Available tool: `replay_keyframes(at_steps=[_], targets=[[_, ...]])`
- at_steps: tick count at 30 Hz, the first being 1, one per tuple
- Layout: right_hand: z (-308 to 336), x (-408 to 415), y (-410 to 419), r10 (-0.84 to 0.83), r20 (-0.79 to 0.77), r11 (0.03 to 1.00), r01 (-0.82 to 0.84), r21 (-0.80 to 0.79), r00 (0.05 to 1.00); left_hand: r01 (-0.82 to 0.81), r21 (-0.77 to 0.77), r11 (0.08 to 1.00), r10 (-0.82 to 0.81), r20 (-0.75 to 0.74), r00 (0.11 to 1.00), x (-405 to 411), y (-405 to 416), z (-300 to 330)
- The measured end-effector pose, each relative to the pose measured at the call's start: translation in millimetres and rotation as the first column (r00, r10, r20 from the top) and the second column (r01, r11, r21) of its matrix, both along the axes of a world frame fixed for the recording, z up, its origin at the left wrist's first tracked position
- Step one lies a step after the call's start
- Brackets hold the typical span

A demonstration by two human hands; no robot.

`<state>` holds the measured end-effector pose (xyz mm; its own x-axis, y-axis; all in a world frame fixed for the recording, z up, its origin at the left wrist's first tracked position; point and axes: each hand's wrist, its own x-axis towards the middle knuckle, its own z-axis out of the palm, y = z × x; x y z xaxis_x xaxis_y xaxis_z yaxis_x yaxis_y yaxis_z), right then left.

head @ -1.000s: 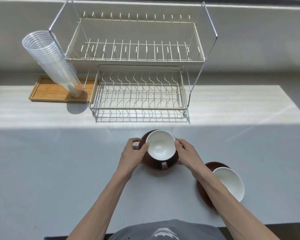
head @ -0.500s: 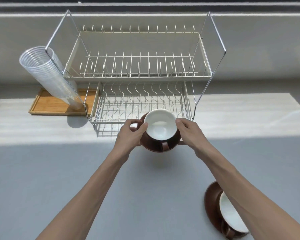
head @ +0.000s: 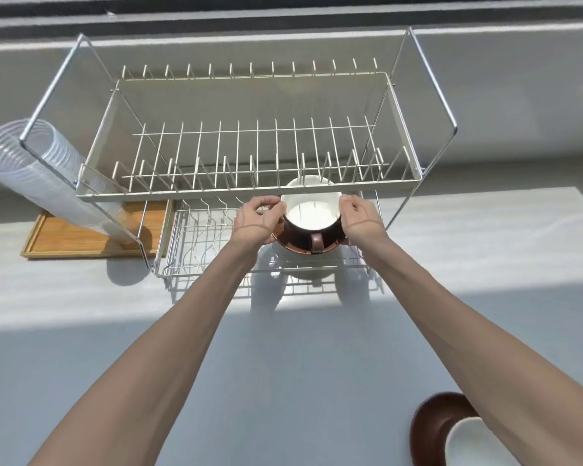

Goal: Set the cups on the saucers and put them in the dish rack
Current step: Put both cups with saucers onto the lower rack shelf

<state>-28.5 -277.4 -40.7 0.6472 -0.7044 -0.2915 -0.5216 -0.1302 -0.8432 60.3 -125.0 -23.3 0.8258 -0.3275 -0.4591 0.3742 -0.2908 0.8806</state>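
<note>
Both hands hold cup under dish rack edge.

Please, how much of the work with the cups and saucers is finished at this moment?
Done: both cups sit on their saucers. In hand: the left hand and right hand hold the first cup on its saucer over the lower tier of the dish rack, not released. Left: the second cup and saucer wait on the counter.
</note>
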Motion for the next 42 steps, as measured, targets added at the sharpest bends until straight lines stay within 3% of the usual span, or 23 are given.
replay_keyframes(at_steps=[9, 15, 18, 22, 26, 33, 38, 40, 42], targets=[[-15, 19, -14, -0.057, -0.062, 0.998, 0.058, 0.023, 0.996, -0.025, 0.036, 0.999, 0.029, -0.115, 0.993, 22, -24, -7], [-19, 19, -15, -0.052, -0.062, 0.999, 0.052, 0.006, 0.997, 0.072, 0.088, 0.994, -0.071, -0.015, 0.997, 18, -22, -14], [-16, 16, -13, -0.033, -0.066, 0.999, 0.034, 0.014, 0.997, 0.077, 0.032, 0.997, -0.077, 0.0, 0.997, 15, -23, -10], [-6, 4, -3, 0.035, -0.12, 0.999, -0.037, -0.01, 0.992, 0.189, 0.21, 0.959, -0.21, 0.084, 0.974, 5, -15, -8], [6, -20, 9, 0.128, -0.133, 0.99, -0.136, -0.046, 0.983, 0.276, 0.251, 0.928, -0.302, 0.073, 0.95, -13, -2, -2], [27, -69, 27, 0.343, -0.207, 0.933, -0.358, -0.038, 0.916, 0.488, 0.338, 0.805, -0.523, 0.015, 0.852, -47, 26, 16], [33, -110, 40, 0.418, -0.354, 0.881, -0.469, -0.069, 0.837, 0.613, 0.396, 0.684, -0.661, -0.021, 0.75, -77, 42, 23], [35, -125, 44, 0.432, -0.422, 0.848, -0.518, -0.11, 0.797, 0.674, 0.449, 0.586, -0.742, -0.037, 0.67, -89, 46, 24], [36, -140, 48, 0.428, -0.507, 0.805, -0.571, -0.163, 0.748, 0.695, 0.576, 0.43, -0.831, -0.048, 0.554, -102, 49, 23]])
